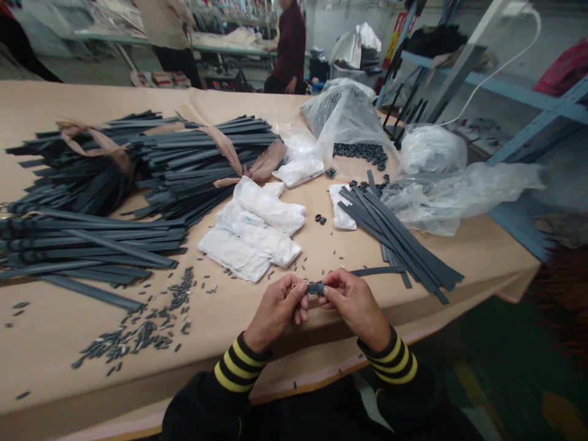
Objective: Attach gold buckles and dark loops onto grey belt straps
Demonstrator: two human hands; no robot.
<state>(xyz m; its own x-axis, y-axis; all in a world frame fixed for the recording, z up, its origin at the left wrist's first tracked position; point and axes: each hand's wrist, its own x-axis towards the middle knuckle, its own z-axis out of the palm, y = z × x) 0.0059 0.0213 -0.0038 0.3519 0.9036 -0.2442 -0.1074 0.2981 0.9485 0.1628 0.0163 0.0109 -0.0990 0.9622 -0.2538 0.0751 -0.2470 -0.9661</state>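
Tied dark strips (184,162) lie at left, small dark pieces (143,335) nearer — then white packets (257,223). Left hand (277,306) and right hand (354,301) pinch a dark strap (315,288) between them — loose strips (404,242) fan out rightward.

The left hand (280,303) and right hand (354,303), in black cuffs (242,362) ringed with yellow stripes, meet above the near edge of a brown-covered surface (215,321). Their fingertips pinch a short, dark banded piece (315,288); a flat dark strip (383,270) extends beyond the right hand. Toward the left, many small dark pieces (144,334) lie scattered in a loose heap. Behind the hands sit white packets (257,223), then thick bundles of dark strips (184,159) tied with brown bands (225,147). On the right, loose strips (399,239) fan out beside crumpled clear plastic (459,196). Farther back, a plastic bag (340,110) opens onto dark rings (362,151). Beyond stands a person in dark red (292,40).
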